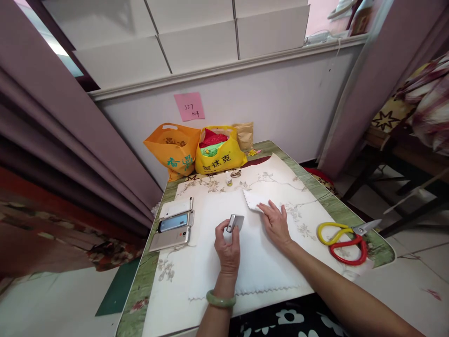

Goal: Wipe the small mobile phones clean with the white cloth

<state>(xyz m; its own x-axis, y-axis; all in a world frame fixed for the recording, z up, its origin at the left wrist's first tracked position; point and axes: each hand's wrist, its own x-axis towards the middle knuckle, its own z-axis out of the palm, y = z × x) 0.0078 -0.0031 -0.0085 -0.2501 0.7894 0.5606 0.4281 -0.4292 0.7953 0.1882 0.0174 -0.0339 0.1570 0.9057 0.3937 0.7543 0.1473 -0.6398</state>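
My left hand (228, 248), with a green bangle on its wrist, grips a small silver phone (238, 223) between thumb and fingers, tilted above the white cloth (210, 262). My right hand (276, 225) lies with its fingers spread on a smaller white cloth piece (257, 196) with a zigzag edge. How far its fingertips press or pinch the cloth is hard to see. Left of my hands, a white phone (176, 207), a phone with a blue face (173, 223) and a gold phone (171, 239) lie in a row.
Red-and-yellow-handled scissors (345, 241) lie at the right, blades past the table edge. A small bottle (228, 179) stands behind the cloth. An orange bag (175, 150), a yellow bag (222, 157) and a brown paper bag (244, 135) stand against the wall.
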